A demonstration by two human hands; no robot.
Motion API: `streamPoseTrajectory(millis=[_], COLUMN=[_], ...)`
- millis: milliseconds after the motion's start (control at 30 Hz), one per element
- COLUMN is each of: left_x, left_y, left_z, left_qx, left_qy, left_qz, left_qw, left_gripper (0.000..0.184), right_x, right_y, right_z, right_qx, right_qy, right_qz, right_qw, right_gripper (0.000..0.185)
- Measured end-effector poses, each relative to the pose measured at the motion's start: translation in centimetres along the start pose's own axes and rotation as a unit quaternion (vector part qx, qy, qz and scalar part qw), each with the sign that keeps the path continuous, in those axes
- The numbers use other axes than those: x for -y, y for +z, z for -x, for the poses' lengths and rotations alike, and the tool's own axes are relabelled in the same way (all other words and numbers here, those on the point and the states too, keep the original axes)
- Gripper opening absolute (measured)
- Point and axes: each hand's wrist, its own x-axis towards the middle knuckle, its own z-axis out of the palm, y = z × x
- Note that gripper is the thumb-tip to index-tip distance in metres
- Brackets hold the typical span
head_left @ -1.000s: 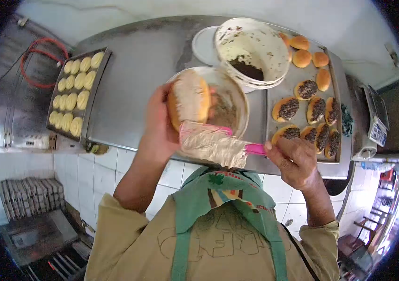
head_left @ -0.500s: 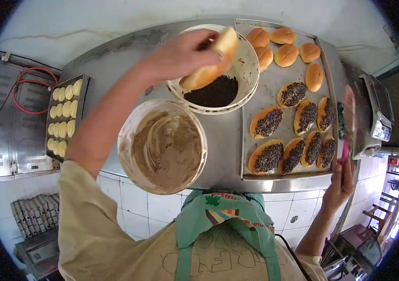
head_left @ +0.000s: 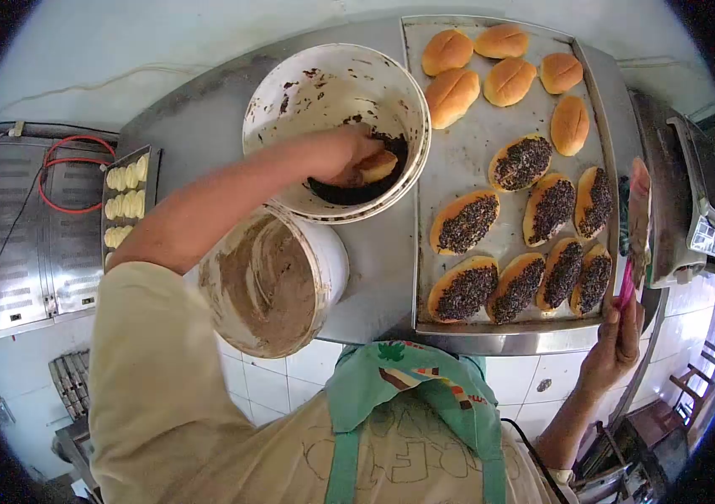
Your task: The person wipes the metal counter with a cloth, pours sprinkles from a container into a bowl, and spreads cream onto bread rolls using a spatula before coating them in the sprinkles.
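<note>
Deep in a white bucket (head_left: 269, 101), my left hand (head_left: 345, 157) grips a bread bun (head_left: 377, 165) down against dark sprinkles (head_left: 389, 186). The bun's underside is hidden. At the right, beyond the tray's edge, my right hand (head_left: 614, 349) is closed round the pink handle of a spatula (head_left: 639, 218) held upright, its blade smeared with cream. A second bucket (head_left: 324, 252) with brown cream (head_left: 269, 273) inside stands tilted below the first, partly behind my left forearm.
A metal tray (head_left: 458, 181) holds several plain buns (head_left: 509, 81) at the top and several sprinkle-covered buns (head_left: 467, 223) below. A tray of pale dough pieces (head_left: 125, 204) lies far left. A scale (head_left: 693, 197) stands at the right edge.
My left hand has carried the bun from above the cream bucket down into the sprinkle bucket. My right hand has moved away right with the spatula, now upright. The cream bucket has become tilted.
</note>
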Motion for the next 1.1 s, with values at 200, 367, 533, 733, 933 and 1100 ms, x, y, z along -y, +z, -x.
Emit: streamPoseTrajectory(millis=[200,367,533,733,933,1100], left_x=[0.1,3.5,2.5,2.0,0.8,-1.7], left_y=[-6.3,-5.0,-3.8,-3.6,-4.9,-3.7], left_z=[5.9,8.7,10.1,10.2,7.8,2.9], left_qx=[-0.081,-0.152,-0.169,-0.163,-0.136,-0.048], left_qy=[-0.046,0.102,0.101,0.089,-0.011,-0.105], left_qz=[0.561,0.764,0.813,0.804,0.698,0.094], left_qw=[0.822,0.618,0.548,0.565,0.703,0.989], left_gripper=[0.041,0.045,0.035,0.032,0.040,0.046], right_x=[1.6,3.9,5.4,5.8,4.2,3.6], right_y=[-0.2,0.7,1.5,2.1,2.4,2.8], right_z=[1.7,3.1,4.1,5.2,5.6,5.7], right_qx=[-0.010,-0.023,-0.020,-0.013,-0.021,-0.020], right_qy=[0.021,0.036,0.013,0.017,0.019,0.073], right_qz=[-0.027,-0.065,-0.064,-0.086,-0.075,-0.113], right_qw=[0.999,0.997,0.998,0.996,0.997,0.991], right_gripper=[0.038,0.038,0.035,0.033,0.032,0.034])
